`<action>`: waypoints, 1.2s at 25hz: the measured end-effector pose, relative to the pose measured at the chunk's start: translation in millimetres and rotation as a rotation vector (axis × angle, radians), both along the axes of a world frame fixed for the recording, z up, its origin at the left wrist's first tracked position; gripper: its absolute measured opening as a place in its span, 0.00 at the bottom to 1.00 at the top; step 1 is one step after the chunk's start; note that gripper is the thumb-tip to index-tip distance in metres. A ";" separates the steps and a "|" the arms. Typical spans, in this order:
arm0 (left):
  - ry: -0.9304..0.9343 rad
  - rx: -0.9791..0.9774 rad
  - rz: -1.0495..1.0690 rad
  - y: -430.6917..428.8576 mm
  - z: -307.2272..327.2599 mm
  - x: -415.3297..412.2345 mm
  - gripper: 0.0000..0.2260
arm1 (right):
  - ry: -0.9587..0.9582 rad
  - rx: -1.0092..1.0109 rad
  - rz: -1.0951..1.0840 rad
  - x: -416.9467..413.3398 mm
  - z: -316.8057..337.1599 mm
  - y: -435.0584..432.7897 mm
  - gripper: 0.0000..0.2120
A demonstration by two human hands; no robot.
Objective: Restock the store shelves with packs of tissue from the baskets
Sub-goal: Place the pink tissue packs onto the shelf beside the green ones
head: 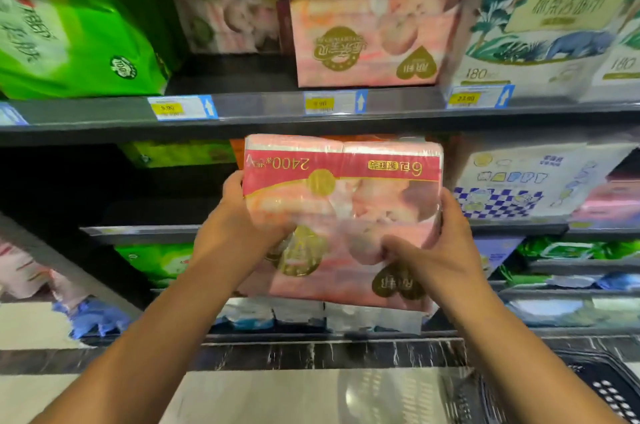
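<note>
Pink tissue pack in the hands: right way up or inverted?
Inverted: the pink pack shows its 2400 print and gold heart upside down.

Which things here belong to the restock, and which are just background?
Job: pink tissue pack, gripped by left hand and right hand; matching shelved pack above; basket, bottom right.
Background: green packs; elephant-print pack; checkered pack; price tags.

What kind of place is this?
Probably a supermarket aisle: dark shelves stacked with wrapped tissue packs, yellow price tags along the shelf edge, and a black basket at lower right. The left hand and right hand hold a pink pack.
</note>
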State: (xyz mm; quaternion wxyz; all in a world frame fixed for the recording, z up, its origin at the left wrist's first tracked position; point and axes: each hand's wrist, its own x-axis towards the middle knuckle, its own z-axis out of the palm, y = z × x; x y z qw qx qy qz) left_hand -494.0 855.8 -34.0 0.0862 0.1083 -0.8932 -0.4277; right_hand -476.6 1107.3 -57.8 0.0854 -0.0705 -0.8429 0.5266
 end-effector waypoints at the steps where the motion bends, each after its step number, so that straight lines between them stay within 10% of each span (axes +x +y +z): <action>1: 0.014 -0.007 -0.012 -9.7 8.7 -2.6 0.37 | 0.049 0.017 0.009 -3.2 7.8 -9.7 0.38; 30: 0.566 -0.300 0.324 -157.0 158.2 -105.9 0.42 | 0.437 -0.063 0.349 -199.9 168.5 -174.8 0.44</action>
